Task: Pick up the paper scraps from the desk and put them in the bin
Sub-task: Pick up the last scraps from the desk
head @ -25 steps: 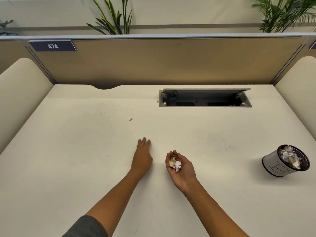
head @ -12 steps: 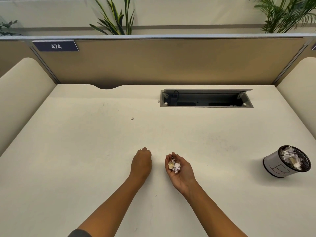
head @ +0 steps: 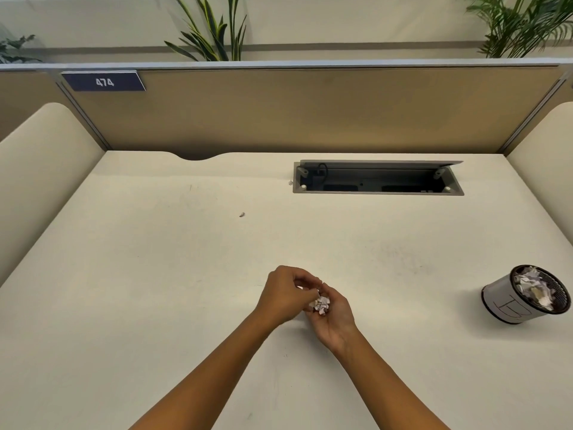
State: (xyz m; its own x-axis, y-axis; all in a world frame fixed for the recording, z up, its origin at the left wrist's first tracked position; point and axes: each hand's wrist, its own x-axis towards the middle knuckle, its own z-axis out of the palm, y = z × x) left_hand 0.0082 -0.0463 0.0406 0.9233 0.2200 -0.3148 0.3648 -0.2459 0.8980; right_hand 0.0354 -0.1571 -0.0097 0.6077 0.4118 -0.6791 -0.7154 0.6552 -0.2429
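My right hand (head: 336, 318) lies palm up near the middle of the cream desk (head: 155, 290), cupping a small clump of crumpled white paper scraps (head: 321, 304). My left hand (head: 286, 293) is over it from the left, its fingertips pinched together right at the clump; whether it holds a scrap I cannot tell. A tiny scrap (head: 242, 215) lies further back on the desk, and another (head: 290, 182) sits by the left end of the cable tray. The small white bin (head: 508, 301) with a black rim stands at the right, holding several crumpled scraps.
An open grey cable tray (head: 378, 190) is sunk into the desk at the back right. A tan partition (head: 310, 110) with a "474" label closes the back, and padded cream side panels (head: 40, 169) flank both sides.
My left hand closed from flat on the desk into a fist, then moved right and now meets my right palm at the scraps. The right hand has barely moved.
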